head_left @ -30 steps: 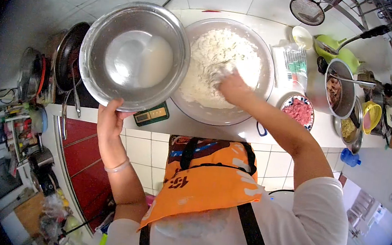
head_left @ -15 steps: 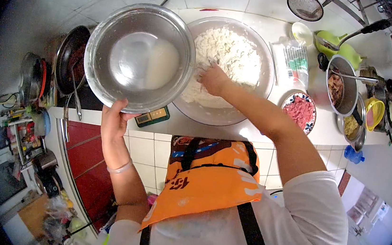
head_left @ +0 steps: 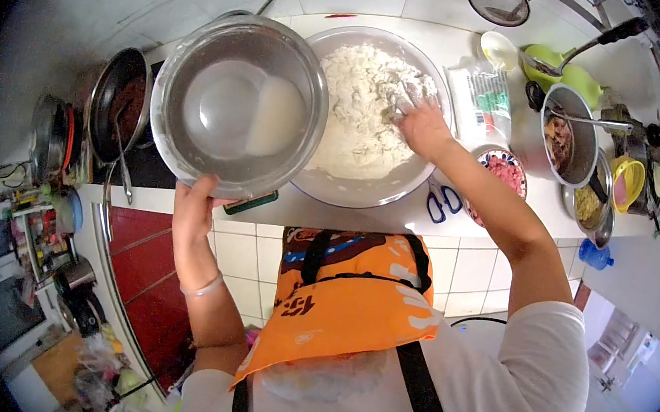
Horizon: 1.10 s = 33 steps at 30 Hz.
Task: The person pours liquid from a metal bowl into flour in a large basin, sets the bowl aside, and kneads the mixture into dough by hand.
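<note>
Meanwhile, the left hand was curled closed around the near rim of a tilted metal bowl holding cloudy liquid. The right hand, fingers loosely spread, touched the flour mixture inside the large basin on the counter; whether it gripped any, I cannot tell.

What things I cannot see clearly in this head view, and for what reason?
Head view, in each case:
- Right hand: fingertips hidden in floury mix.
- Green-edged device: mostly covered by steel bowl.
- Meat plate: partly behind right forearm.
- Plastic packet: print too small, blurred.
- Strainer: cut off by top edge.
</note>
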Available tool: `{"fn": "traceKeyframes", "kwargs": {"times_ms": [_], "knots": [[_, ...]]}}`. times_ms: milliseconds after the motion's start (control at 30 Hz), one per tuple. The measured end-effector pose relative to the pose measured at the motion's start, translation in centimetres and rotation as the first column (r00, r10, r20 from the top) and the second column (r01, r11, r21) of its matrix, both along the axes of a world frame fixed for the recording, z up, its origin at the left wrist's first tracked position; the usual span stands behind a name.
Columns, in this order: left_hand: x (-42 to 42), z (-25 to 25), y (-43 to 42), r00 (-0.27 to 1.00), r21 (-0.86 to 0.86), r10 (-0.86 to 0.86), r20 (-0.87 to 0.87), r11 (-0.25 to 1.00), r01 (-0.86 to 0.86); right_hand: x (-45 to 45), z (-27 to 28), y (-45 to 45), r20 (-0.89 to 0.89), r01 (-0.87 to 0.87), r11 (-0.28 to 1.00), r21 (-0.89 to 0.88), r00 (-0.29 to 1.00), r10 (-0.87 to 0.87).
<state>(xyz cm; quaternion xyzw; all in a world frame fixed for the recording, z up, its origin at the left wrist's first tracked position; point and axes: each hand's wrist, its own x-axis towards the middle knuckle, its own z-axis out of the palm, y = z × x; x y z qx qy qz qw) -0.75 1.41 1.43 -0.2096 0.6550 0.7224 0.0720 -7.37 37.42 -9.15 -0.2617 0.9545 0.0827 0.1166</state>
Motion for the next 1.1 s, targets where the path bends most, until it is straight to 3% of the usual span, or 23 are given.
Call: {"fn": "traceKeyframes", "kwargs": {"times_ms": [200,267,333,433,533,800,867,967,1033,1067,1100], "knots": [[0.5,0.0,0.5,0.999,-0.096,-0.035,0.032,0.995,0.038,2.1,-0.1,-0.5,-0.092,0.018,0.981,-0.195,0.995,-0.037],[0.6,0.0,0.4,0.999,-0.219,-0.053,0.004,0.974,0.052,2.7,0.4,-1.0,-0.127,-0.006,0.967,-0.256,0.992,-0.028],[0.7,0.0,0.4,0.999,-0.232,-0.037,-0.015,0.972,0.033,3.6,2.6,-1.9,0.226,0.212,0.922,-0.325,0.964,-0.142],[0.8,0.2,0.3,1.0,-0.26,-0.012,-0.02,0.966,0.007,4.5,1.1,-2.4,0.347,0.3,0.889,-0.345,0.921,-0.176],[0.8,0.7,0.4,1.0,-0.282,0.004,-0.013,0.959,-0.008,4.7,-1.2,-2.5,0.421,0.293,0.931,-0.219,0.889,-0.181],[0.2,1.6,-0.5,0.999,-0.267,0.034,-0.014,0.963,-0.037,4.7,-4.1,-3.9,0.35,0.236,0.967,-0.093,0.917,-0.19],[-0.3,1.8,-0.6,0.998,-0.119,0.033,-0.059,0.992,-0.04,4.5,-5.6,-4.6,0.376,0.207,0.976,-0.067,0.911,-0.167],[-0.7,1.9,-0.7,0.992,-0.071,0.099,-0.071,0.992,-0.104,4.0,-7.5,-6.6,0.374,0.184,0.976,-0.115,0.918,-0.129],[-0.9,2.0,-1.0,0.99,-0.047,0.113,-0.08,0.992,-0.117,3.6,-8.9,-8.4,0.409,0.335,0.93,-0.151,0.878,-0.249],[-1.0,2.0,-1.2,0.988,-0.024,0.126,-0.088,0.991,-0.128,3.4,-9.6,-9.0,0.41,0.33,0.932,-0.152,0.879,-0.244],[-1.1,2.1,-1.4,0.988,-0.026,0.129,-0.086,0.991,-0.132,3.2,-10.2,-9.6,0.449,0.56,0.769,-0.308,0.798,-0.402]]}}
